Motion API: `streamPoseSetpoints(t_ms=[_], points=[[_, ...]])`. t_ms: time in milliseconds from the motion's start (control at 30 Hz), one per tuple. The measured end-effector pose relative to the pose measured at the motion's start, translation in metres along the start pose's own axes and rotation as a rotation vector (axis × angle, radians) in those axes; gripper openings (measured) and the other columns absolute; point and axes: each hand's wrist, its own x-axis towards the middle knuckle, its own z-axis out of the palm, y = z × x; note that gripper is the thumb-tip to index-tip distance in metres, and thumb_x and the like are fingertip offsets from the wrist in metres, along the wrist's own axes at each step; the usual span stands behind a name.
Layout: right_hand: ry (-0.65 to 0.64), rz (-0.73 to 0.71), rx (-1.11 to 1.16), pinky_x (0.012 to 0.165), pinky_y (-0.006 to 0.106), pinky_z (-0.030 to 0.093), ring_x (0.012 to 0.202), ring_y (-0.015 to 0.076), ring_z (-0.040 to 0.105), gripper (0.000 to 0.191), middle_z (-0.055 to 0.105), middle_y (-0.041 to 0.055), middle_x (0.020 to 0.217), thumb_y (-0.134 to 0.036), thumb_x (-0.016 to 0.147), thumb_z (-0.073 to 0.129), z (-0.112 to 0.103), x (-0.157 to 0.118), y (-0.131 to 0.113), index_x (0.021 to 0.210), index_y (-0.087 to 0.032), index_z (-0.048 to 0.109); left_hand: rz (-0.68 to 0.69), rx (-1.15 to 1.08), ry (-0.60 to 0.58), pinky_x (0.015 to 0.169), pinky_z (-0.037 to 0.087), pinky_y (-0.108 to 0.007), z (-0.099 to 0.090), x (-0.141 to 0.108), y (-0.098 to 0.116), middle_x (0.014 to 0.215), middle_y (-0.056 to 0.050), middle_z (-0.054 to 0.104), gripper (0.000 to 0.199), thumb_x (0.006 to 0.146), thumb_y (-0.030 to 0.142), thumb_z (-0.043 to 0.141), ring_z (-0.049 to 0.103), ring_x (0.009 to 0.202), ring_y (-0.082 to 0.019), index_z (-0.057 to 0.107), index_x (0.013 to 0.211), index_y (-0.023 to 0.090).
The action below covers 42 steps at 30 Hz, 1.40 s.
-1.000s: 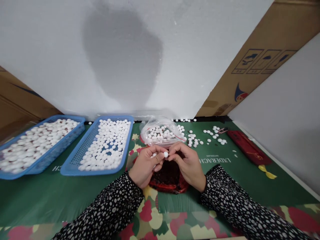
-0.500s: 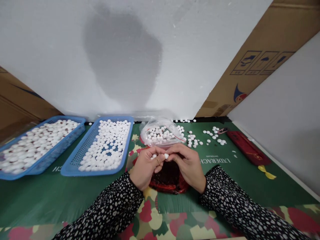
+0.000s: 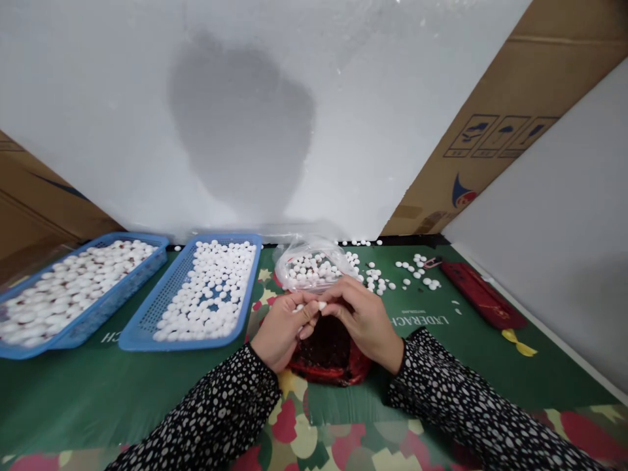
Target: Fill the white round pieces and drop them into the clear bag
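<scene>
My left hand (image 3: 282,327) is closed with small white pieces between its thumb and fingers. The fingertips of my right hand (image 3: 366,320) pinch the same white piece (image 3: 321,305) from the other side, so the two hands nearly meet. Under them lies a red bag (image 3: 333,375), open around a dark crumbly mass (image 3: 324,343). Just behind the hands a clear plastic bag (image 3: 314,261) holds many white pieces, some with dark marks. More white pieces lie loose to its right (image 3: 375,280).
Two blue baskets stand on the left, one at the far left (image 3: 81,337) and one nearer the middle (image 3: 189,343), both holding white pieces. At right lie a red pouch (image 3: 483,297) and a yellow ribbon (image 3: 519,343). A pale wall (image 3: 343,163) rises behind.
The view has shifted slightly. Both hands remain together over the red bag, and the white piece between them has turned a little and is more covered by the fingers.
</scene>
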Motion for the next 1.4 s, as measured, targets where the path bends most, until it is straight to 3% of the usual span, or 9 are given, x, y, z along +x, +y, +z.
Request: streamPoseSetpoints(t_ms=[167,333,467,600,767,933,1067,1167,1400], points=[[0.076,0.044,-0.128,0.072,0.030,0.050,0.077,0.0178,0.064,0.008,0.068,0.0025,0.087,-0.023,0.090,0.061,-0.005,0.027,0.015,0.098,-0.023,0.064,0.044,-0.011,0.091,0.042,0.021,-0.017,-0.008,0.007,0.003,0.064,0.000,0.052,0.031,0.076,0.035,0.073,0.033,0.049,-0.003,0.072,0.091,0.008],[-0.067,-0.021,-0.307,0.087,0.037,0.049,0.099,0.0218,0.063,0.020,0.064,0.0092,0.116,-0.014,0.091,0.057,-0.012,0.050,0.030,0.107,-0.021,0.064,0.052,0.008,0.112,0.043,0.026,-0.016,-0.009,0.007,0.008,0.075,-0.003,0.058,0.037,0.078,0.027,0.072,0.037,0.050,-0.002,0.069,0.109,0.010],[-0.288,-0.016,-0.344,0.080,0.036,0.051,0.090,0.0217,0.063,0.015,0.067,0.0073,0.096,-0.014,0.091,0.055,-0.015,0.030,0.019,0.097,-0.020,0.068,0.070,0.032,0.101,0.038,0.023,-0.015,-0.007,0.004,0.008,0.079,-0.003,0.062,0.038,0.076,0.034,0.074,0.041,0.050,-0.004,0.066,0.106,0.012],[-0.516,-0.049,-0.449,0.082,0.042,0.051,0.092,0.0254,0.061,0.015,0.066,0.0085,0.093,-0.015,0.085,0.065,-0.002,-0.004,0.016,0.098,-0.018,0.070,0.050,0.140,0.087,0.032,0.014,-0.017,-0.007,0.002,0.006,0.078,-0.001,0.063,0.034,0.079,0.042,0.068,0.030,0.038,0.000,0.066,0.097,0.013],[-0.507,-0.042,-0.508,0.085,0.042,0.049,0.095,0.0248,0.058,0.010,0.063,0.0092,0.101,-0.015,0.087,0.062,0.011,-0.014,0.020,0.096,-0.017,0.066,0.045,0.181,0.078,0.036,0.019,-0.016,-0.008,0.005,0.003,0.073,0.000,0.061,0.035,0.077,0.041,0.070,0.032,0.042,-0.001,0.067,0.097,0.012],[-0.456,0.048,-0.311,0.084,0.033,0.048,0.092,0.0197,0.057,0.011,0.061,0.0040,0.092,-0.007,0.085,0.062,0.002,-0.010,0.014,0.085,-0.018,0.062,0.043,0.186,0.089,0.042,0.028,-0.016,-0.009,0.007,0.001,0.066,0.003,0.055,0.037,0.073,0.035,0.075,0.035,0.049,-0.003,0.067,0.100,0.011],[-0.433,0.083,-0.225,0.083,0.032,0.047,0.092,0.0187,0.057,0.014,0.061,0.0029,0.091,-0.006,0.083,0.063,0.003,-0.012,0.015,0.088,-0.018,0.060,0.057,0.182,0.099,0.041,0.027,-0.015,-0.009,0.008,0.001,0.078,-0.003,0.062,0.033,0.074,0.035,0.073,0.040,0.052,-0.004,0.065,0.095,0.011],[-0.487,0.014,-0.292,0.089,0.037,0.045,0.099,0.0220,0.055,0.018,0.062,0.0057,0.102,-0.015,0.084,0.066,0.010,-0.014,0.019,0.101,-0.019,0.062,0.060,0.198,0.108,0.038,0.021,-0.015,-0.009,0.007,0.002,0.077,-0.003,0.062,0.033,0.079,0.039,0.068,0.037,0.048,-0.003,0.063,0.095,0.012],[-0.543,-0.060,-0.457,0.082,0.038,0.044,0.092,0.0223,0.056,0.006,0.063,0.0051,0.094,-0.013,0.085,0.063,0.010,-0.013,0.017,0.088,-0.018,0.061,0.020,0.219,0.107,0.036,0.018,-0.013,-0.008,0.006,0.002,0.074,0.001,0.058,0.033,0.079,0.038,0.068,0.033,0.045,-0.002,0.059,0.099,0.014]])
